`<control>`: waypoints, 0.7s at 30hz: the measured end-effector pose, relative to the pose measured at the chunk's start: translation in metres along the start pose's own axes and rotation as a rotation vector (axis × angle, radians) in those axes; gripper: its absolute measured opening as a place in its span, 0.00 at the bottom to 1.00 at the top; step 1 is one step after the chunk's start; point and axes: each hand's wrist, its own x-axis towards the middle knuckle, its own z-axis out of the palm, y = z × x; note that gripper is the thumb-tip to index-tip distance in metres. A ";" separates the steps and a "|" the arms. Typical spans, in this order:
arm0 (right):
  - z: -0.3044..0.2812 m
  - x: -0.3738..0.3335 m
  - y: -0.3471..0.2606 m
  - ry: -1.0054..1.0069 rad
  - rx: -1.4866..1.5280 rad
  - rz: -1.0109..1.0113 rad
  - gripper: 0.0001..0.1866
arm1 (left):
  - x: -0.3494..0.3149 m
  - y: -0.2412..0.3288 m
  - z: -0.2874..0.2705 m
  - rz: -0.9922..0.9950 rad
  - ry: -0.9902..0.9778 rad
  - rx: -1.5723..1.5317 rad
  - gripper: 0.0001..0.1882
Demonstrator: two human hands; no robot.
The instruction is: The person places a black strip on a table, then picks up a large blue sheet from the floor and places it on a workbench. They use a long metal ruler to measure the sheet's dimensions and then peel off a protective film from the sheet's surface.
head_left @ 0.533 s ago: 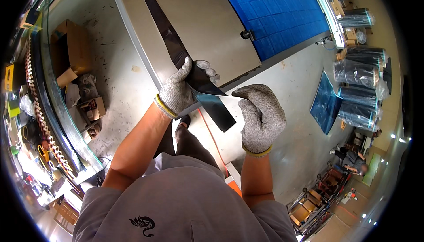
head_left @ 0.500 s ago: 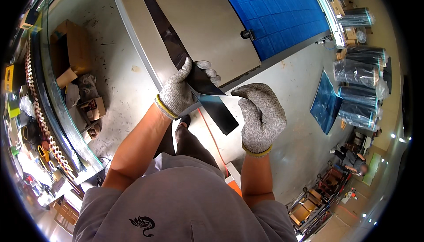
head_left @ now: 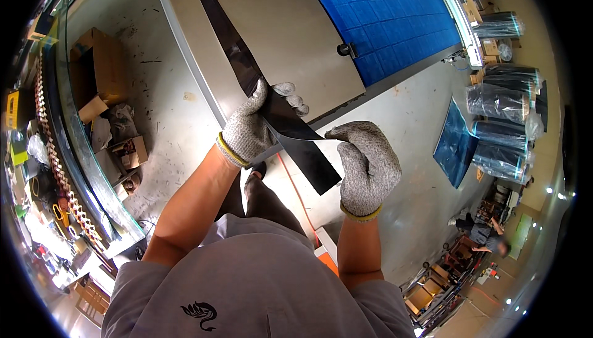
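Note:
A long, glossy black strip (head_left: 227,40) runs from the far end of the beige tabletop (head_left: 278,23) toward me and past the table's near edge. My left hand (head_left: 247,129), in a grey knit glove, grips it with the thumb on one side and the fingers on the other. Beyond that grip the strip splits. Its dark tail (head_left: 312,166) hangs toward the floor, while a thin film (head_left: 302,133) with a pale edge bends away to the right. My gloved right hand (head_left: 367,165) pinches the film's end, its other fingers curled.
A blue sheet (head_left: 389,23) covers the table's right part, with black clamps (head_left: 347,49) at its border. Cardboard boxes (head_left: 102,69) stand on the floor at left. Plastic-wrapped rolls (head_left: 503,100) line the right side, near a blue panel (head_left: 456,143). Another person (head_left: 488,236) is at far right.
The dark tail has swung slightly right and lower. My right hand has shifted a little and still pinches the film. My left hand stays in place. The other person's pose differs.

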 end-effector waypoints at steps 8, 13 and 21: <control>-0.002 -0.004 0.006 0.031 0.058 0.036 0.09 | 0.001 0.002 0.002 -0.014 -0.005 0.010 0.26; -0.017 -0.017 0.030 -0.035 0.274 0.098 0.13 | 0.002 0.002 0.000 -0.062 0.057 0.043 0.26; -0.005 -0.088 0.087 -0.729 0.177 0.871 0.26 | -0.003 -0.036 -0.058 -0.151 0.127 0.086 0.24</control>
